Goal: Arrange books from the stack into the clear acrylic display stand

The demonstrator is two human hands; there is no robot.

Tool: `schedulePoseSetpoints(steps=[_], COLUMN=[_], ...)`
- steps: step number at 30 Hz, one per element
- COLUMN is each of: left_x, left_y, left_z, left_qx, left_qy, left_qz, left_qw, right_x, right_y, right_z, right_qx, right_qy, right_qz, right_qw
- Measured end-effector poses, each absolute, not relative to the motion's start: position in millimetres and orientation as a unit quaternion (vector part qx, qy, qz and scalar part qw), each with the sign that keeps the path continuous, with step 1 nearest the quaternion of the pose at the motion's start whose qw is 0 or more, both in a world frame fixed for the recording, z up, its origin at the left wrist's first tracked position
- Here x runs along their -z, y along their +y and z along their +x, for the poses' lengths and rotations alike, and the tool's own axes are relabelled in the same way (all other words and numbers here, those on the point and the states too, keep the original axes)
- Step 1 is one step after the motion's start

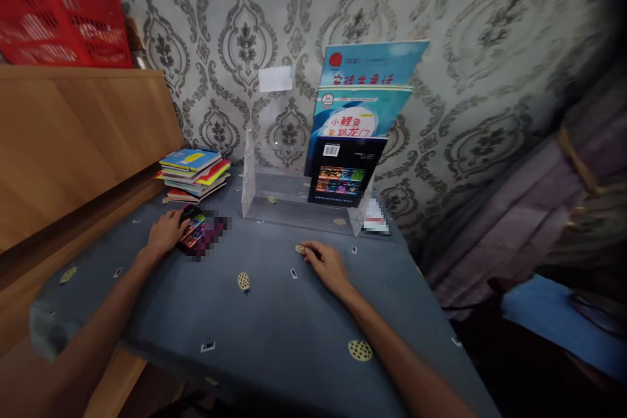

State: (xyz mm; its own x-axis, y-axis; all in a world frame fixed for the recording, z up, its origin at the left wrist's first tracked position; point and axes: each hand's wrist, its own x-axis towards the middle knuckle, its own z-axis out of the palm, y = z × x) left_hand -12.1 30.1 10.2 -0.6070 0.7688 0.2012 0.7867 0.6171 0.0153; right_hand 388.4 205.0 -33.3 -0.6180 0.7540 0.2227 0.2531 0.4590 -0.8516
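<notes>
My left hand (166, 232) rests on a dark book with a colourful cover (196, 228) lying flat on the grey cloth (264, 326), its fingers curled over the book's left edge. A short way behind it sits a stack of thin colourful books (194, 174). My right hand (324, 264) lies palm down on the cloth near the middle, fingers loosely bent, holding nothing. Beyond it stands a clear acrylic display rack (274, 199) with three books on its right side: a black one (345, 171) in front and two blue ones (365, 88) behind.
A wooden cabinet side (73, 137) runs along the left with a red plastic basket (59, 13) on top. Patterned wallpaper backs the table. A curtain (529, 209) and something blue (553, 326) lie to the right, past the table's edge.
</notes>
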Motion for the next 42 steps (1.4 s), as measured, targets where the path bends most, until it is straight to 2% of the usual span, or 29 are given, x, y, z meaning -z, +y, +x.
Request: schedulePoseSetpoints(steps=[11,21,31,42], left_x=[13,30,42,38], left_y=[34,22,24,49], left_z=[-28,-5,38,111], left_qx=[0.083,0.077,0.133,0.13], left_qy=[-0.902,-0.851,-0.755,-0.67], left_qz=[-0.418,-0.512,-0.633,-0.726], left_qw=[0.064,0.082,0.106,0.083], right_x=[29,26,27,26], right_y=[202,199,201,199], right_z=[386,387,387,387], right_qx=[-0.405,-0.386,-0.39,-0.371], right_qy=[-0.799,-0.805,-0.808,-0.813], right_qz=[-0.329,-0.327,-0.319,-0.328], right_qw=[0.299,0.311,0.306,0.305])
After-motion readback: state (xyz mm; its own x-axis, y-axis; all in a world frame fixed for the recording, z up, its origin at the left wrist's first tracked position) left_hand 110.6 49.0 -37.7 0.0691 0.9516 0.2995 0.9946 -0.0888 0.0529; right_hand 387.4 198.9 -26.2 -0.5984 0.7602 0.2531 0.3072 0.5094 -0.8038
